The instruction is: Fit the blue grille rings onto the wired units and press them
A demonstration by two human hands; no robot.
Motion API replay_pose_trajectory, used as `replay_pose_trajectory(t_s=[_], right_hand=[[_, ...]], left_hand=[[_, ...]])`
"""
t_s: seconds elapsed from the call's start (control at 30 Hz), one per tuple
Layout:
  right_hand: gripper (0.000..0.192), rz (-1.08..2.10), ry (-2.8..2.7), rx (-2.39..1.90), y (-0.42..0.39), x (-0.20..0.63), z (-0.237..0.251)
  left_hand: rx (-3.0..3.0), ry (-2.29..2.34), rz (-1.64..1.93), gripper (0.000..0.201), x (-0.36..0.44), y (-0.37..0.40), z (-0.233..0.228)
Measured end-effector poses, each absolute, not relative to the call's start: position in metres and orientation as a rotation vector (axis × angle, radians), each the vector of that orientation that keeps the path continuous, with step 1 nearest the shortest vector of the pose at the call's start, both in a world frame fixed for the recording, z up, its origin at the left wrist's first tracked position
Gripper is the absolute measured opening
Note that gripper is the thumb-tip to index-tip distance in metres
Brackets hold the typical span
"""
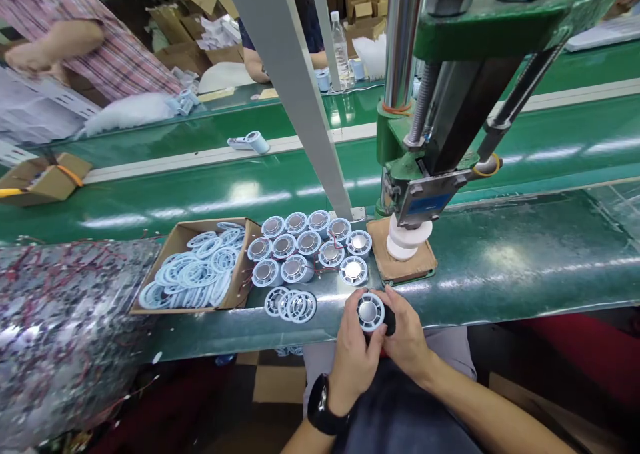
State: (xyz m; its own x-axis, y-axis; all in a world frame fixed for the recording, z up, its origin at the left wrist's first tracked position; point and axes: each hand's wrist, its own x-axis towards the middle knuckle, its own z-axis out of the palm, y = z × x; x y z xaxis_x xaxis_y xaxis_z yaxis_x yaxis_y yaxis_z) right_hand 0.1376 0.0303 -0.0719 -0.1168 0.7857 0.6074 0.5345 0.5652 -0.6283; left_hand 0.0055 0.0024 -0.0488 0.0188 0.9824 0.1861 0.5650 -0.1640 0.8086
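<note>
Close to the table's front edge, my left hand point(354, 355) and my right hand point(406, 339) together grip a round light-blue part point(371, 312). A silver disc fills its middle, inside a spoked rim that faces up. Something dark shows between the part and my right fingers; I cannot make out what it is. Several similar round parts point(295, 268) stand grouped on the table ahead, some with thin red wires. Loose light-blue rings point(301, 307) lie overlapping to the left of my hands.
A cardboard box point(243, 282) holds many blue rings. A green press point(493, 31) stands ahead to the right, its white head point(407, 237) over a brown pad point(423, 267). Wired metallic parts point(75, 334) heap at left. A grey post point(295, 74) rises centrally. Other people work across the green conveyor point(240, 201).
</note>
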Motion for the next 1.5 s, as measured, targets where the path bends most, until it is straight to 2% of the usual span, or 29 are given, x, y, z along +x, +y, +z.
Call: replay_pose_trajectory(t_s=[0.2, 0.33, 0.43, 0.53, 0.63, 0.7, 0.8, 0.83, 0.93, 1.03, 1.1, 1.3, 1.5], right_hand=[[0.081, 0.305, -1.814, -1.084, 0.032, 0.139, -0.067], [0.069, 0.291, -1.89, -1.089, 0.032, 0.137, -0.06], [0.068, 0.249, -1.97, -1.063, 0.033, 0.137, -0.051], [0.064, 0.185, -2.082, -0.986, 0.042, 0.153, -0.025], [0.047, 0.072, -2.181, -0.904, 0.063, 0.191, 0.042], [0.046, -0.075, -2.133, -0.935, 0.084, 0.222, 0.11], [0.045, -0.561, -1.796, -1.038, 0.124, 0.253, 0.221], [0.043, -0.618, -1.749, -1.065, 0.14, 0.257, 0.252], [0.068, -0.442, -1.777, -1.008, 0.188, 0.248, 0.307], [0.066, -0.119, -1.771, -0.932, 0.225, 0.228, 0.311], [0.067, -0.042, -1.73, -0.856, 0.236, 0.219, 0.303], [0.074, 0.029, -1.732, -0.727, 0.232, 0.222, 0.297], [0.058, -0.067, -1.73, -0.795, 0.231, 0.223, 0.293]], left_hand=[[1.779, 1.557, 1.005, 0.054, 0.005, -0.001, -0.053], [1.753, 1.607, 1.018, 0.054, 0.012, -0.004, -0.056], [1.679, 1.609, 1.079, 0.051, 0.014, -0.003, -0.057], [1.483, 1.581, 1.159, 0.05, 0.012, 0.001, -0.05], [1.362, 1.553, 1.172, 0.053, 0.011, 0.01, -0.032], [1.357, 1.526, 1.172, 0.055, 0.015, 0.022, -0.015], [1.364, 1.464, 1.189, 0.057, 0.024, 0.051, 0.012], [1.365, 1.449, 1.204, 0.057, 0.028, 0.063, 0.02], [1.37, 1.415, 1.253, 0.054, 0.035, 0.1, 0.034], [1.362, 1.399, 1.291, 0.052, 0.037, 0.126, 0.037], [1.349, 1.387, 1.308, 0.052, 0.035, 0.134, 0.036], [1.352, 1.279, 1.327, 0.053, 0.038, 0.131, 0.032], [1.398, 1.153, 1.29, 0.051, 0.064, 0.137, 0.023]])
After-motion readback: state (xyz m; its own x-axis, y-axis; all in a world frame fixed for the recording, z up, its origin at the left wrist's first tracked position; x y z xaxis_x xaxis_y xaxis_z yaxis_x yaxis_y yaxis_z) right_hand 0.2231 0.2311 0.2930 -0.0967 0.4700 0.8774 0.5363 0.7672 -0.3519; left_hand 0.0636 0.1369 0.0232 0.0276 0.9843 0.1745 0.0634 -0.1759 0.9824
